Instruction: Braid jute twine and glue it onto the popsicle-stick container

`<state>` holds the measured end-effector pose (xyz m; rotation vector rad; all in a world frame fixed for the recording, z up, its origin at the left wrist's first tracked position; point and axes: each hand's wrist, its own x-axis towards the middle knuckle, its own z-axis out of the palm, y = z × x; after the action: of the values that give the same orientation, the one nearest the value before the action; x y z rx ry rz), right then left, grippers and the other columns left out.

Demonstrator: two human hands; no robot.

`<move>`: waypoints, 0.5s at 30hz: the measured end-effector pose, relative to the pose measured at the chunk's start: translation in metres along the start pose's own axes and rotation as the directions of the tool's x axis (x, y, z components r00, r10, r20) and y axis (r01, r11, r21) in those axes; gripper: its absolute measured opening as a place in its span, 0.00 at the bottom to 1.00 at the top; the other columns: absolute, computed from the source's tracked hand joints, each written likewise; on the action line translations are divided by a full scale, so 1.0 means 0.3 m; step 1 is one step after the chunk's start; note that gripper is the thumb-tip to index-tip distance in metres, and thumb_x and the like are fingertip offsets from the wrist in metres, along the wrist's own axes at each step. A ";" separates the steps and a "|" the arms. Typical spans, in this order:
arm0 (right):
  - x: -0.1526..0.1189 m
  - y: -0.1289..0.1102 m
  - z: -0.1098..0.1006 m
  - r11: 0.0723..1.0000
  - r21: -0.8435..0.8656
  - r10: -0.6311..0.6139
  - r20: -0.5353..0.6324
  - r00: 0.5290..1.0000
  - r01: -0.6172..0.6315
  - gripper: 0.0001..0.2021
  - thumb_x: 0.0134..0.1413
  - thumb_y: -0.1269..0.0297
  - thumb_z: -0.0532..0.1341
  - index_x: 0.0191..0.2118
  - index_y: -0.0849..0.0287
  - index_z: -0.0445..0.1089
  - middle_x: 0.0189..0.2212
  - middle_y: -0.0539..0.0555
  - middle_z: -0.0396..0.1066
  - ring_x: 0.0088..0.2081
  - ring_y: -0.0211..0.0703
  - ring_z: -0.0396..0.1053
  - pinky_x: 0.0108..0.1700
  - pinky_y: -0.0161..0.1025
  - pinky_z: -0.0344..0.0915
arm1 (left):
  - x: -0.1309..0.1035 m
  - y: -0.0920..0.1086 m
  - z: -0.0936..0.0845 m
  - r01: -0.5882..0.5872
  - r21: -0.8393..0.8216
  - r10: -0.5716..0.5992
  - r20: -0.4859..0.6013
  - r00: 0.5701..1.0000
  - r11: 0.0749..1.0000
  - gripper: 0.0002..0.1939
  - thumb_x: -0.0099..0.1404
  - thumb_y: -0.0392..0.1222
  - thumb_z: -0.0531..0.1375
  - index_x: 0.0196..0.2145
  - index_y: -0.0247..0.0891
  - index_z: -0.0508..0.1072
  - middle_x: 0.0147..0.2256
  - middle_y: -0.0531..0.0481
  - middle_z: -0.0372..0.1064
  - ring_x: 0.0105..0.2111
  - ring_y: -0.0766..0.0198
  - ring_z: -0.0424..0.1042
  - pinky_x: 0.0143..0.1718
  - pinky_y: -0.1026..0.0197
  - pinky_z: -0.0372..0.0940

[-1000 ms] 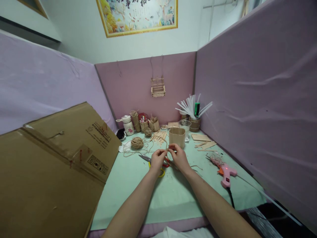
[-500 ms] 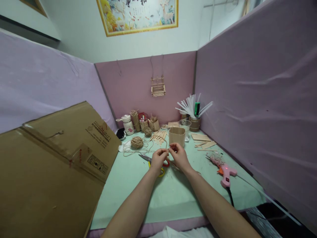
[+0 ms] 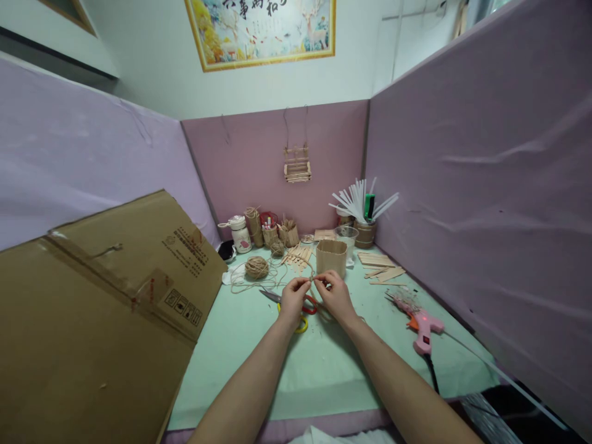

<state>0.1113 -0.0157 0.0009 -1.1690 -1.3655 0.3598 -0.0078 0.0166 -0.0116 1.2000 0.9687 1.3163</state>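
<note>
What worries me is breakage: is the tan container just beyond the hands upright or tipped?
Upright: the tan container stands on the green tabletop, its open rim facing up.

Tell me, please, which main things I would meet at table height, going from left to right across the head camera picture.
Large brown cardboard piece → round ball of brown twine → bare left hand → bare right hand → pink plastic glue gun.
</note>
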 end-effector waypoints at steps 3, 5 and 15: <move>0.000 0.000 0.000 1.000 0.008 -0.012 0.008 1.000 0.012 0.07 0.51 0.63 0.59 0.29 0.58 0.72 0.31 0.54 0.67 0.31 0.41 0.66 0.34 0.39 0.64 | 0.003 -0.010 -0.001 -0.080 0.067 0.078 0.035 0.996 0.995 0.14 0.48 0.47 0.64 0.29 0.34 0.74 0.27 0.50 0.70 0.25 0.67 0.67 0.27 0.64 0.62; 0.001 -0.002 -0.001 1.000 0.012 -0.014 0.014 1.000 0.014 0.06 0.51 0.63 0.59 0.28 0.58 0.72 0.30 0.54 0.67 0.31 0.41 0.66 0.34 0.39 0.63 | 0.005 -0.016 -0.002 -0.141 0.124 0.138 0.038 0.990 0.982 0.11 0.50 0.45 0.63 0.29 0.35 0.75 0.28 0.48 0.71 0.29 0.64 0.68 0.32 0.62 0.63; 0.002 0.016 0.007 0.999 -0.029 -0.014 0.047 0.999 0.015 0.06 0.51 0.66 0.57 0.26 0.58 0.66 0.27 0.52 0.66 0.31 0.41 0.64 0.35 0.39 0.62 | -0.003 0.020 -0.009 -0.322 0.454 0.337 0.050 0.940 0.831 0.06 0.55 0.40 0.59 0.25 0.37 0.74 0.30 0.48 0.69 0.33 0.63 0.67 0.38 0.61 0.62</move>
<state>0.1116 -0.0122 -0.0032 -1.1809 -1.4229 0.3597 -0.0116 0.0153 -0.0063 1.7783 1.1737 1.4197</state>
